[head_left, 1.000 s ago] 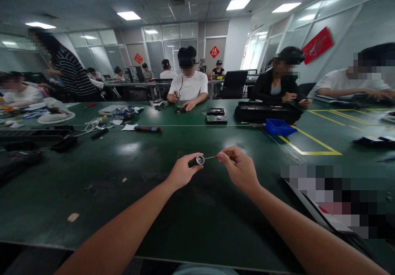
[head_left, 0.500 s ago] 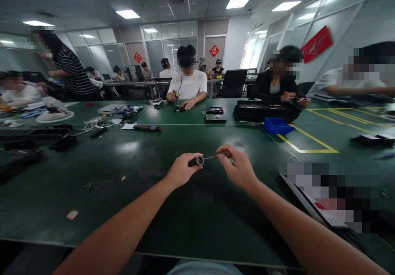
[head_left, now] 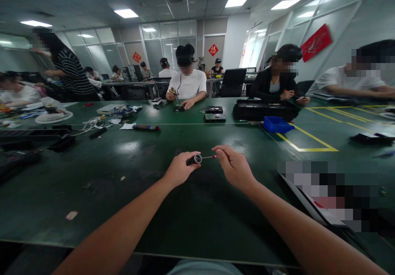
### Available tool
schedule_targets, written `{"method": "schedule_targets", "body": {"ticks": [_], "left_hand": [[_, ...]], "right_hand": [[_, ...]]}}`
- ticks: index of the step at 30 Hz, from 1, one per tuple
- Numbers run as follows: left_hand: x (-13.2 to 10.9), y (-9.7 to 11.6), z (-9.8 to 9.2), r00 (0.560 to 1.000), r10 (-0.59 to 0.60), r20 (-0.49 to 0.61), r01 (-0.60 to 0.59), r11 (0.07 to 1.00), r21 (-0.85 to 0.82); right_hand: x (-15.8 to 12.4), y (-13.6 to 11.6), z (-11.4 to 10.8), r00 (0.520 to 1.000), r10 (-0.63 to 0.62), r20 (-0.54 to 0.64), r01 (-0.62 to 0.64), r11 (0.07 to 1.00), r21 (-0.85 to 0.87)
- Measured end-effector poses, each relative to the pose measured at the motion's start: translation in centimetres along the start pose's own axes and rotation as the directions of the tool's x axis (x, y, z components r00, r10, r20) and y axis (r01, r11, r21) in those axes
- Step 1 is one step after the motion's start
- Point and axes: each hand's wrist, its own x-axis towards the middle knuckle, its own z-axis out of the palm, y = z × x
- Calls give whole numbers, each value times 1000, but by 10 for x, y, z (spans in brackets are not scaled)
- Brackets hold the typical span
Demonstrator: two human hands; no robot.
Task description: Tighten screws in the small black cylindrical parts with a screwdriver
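Note:
My left hand (head_left: 180, 170) is closed around a dark cylindrical part (head_left: 194, 159) with a pale ring at its round end, which faces me. In my right hand (head_left: 234, 166) is a screwdriver (head_left: 209, 157); its thin metal shaft and red collar show, while the fingers hide the handle. The shaft points left and its tip meets the side of the cylinder near the ring. Both hands are above the green table (head_left: 197, 221).
A blue tray (head_left: 277, 124) and a long black housing (head_left: 267, 110) lie to the right. Opened devices (head_left: 215, 117) sit ahead, near a seated co-worker (head_left: 187, 81). A blurred-out flat object (head_left: 327, 196) is beside my right forearm. Cables and parts (head_left: 92, 123) spread left.
My right hand has turned about the screwdriver, its fingers now covering the handle. The tip stays at the cylinder, and my left hand keeps its grip. The view has shifted slightly.

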Motion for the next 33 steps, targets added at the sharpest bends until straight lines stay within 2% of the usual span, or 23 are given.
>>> {"method": "schedule_targets", "body": {"ticks": [7,10,13,18,21,24,26,28,30,33], "left_hand": [[0,0,0,1000,0,5,0,1000,-6],[0,0,1,1000,-6,21,6,1000,-7],[0,0,2,999,-28,34,28,1000,4],[0,-1,2,1000,-11,29,10,999,37],[0,0,2,999,11,34,-13,999,30],[1,2,1,998,38,53,-39,999,5],[1,4,0,996,55,72,-55,998,-13],[1,6,-1,995,60,82,-59,998,-14],[1,7,-2,996,45,79,-45,999,6],[0,7,-3,998,15,64,-18,999,45]], "right_hand": [[1,1,-1,1000,26,17,-26,1000,8],[1,5,3,998,48,-31,-47,998,36],[0,7,7,995,65,-77,-54,988,142],[1,8,12,989,137,-63,-106,930,353],[5,13,15,969,232,-80,-166,860,483],[10,23,18,935,350,-51,-241,735,634],[12,29,19,905,422,41,-323,622,713],[14,34,18,889,430,160,-399,552,733],[14,37,18,892,431,139,-385,561,733],[14,36,18,903,429,16,-315,637,703]]}}
